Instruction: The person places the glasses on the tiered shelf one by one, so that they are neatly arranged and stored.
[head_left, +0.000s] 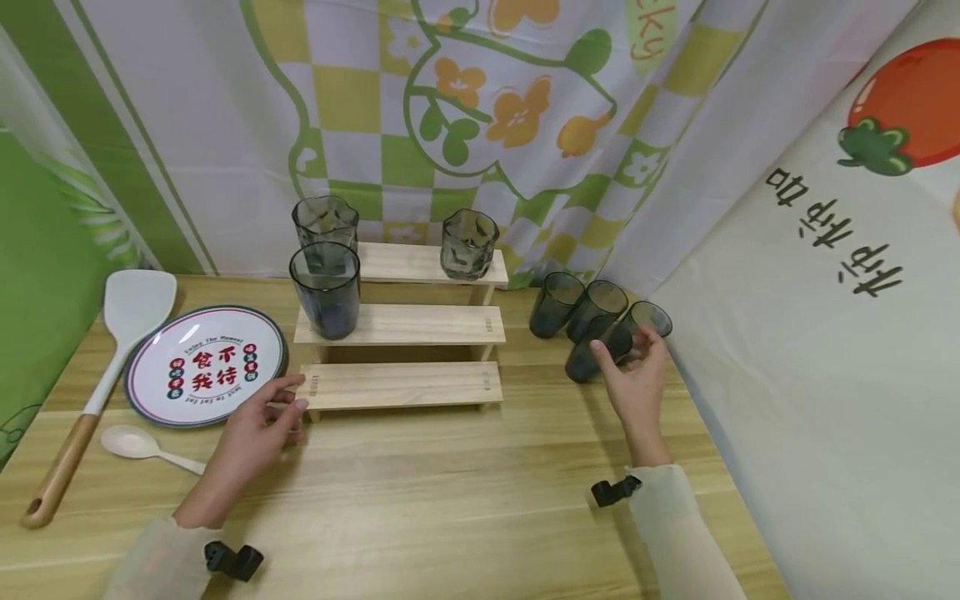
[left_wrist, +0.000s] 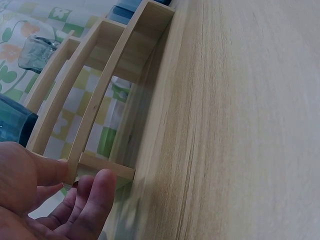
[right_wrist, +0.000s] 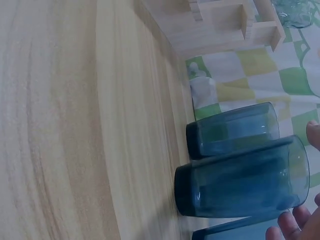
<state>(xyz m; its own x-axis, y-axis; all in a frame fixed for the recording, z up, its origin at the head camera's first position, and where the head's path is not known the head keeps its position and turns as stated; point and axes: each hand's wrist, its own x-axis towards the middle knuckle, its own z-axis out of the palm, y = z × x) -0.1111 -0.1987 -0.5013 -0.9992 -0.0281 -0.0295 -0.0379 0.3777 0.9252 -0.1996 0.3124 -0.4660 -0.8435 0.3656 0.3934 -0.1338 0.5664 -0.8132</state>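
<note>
My left hand [head_left: 251, 433] is at the left end of the lowest step of a three-step wooden rack [head_left: 405, 385]. In the left wrist view, its thumb and fingers lie on either side of the board's corner, holding it. At the table's right, my right hand [head_left: 637, 392] grips a smoky dark glass tumbler [head_left: 588, 358] near the rim, thumb on one side and fingers on the other. This tumbler [right_wrist: 240, 180] appears upright on the table in the right wrist view. Matching tumblers [head_left: 555, 308] stand close against it; their overlap hides parts of them.
On the rack's middle step stands another dark tumbler [head_left: 326, 292]. Two wavy glasses [head_left: 469, 243] sit on the top step, one at each end. To the left lie a printed plate [head_left: 213, 367], a white spatula [head_left: 112, 375] and a small spoon [head_left: 135, 442]. A patterned curtain [head_left: 345, 100] hangs behind.
</note>
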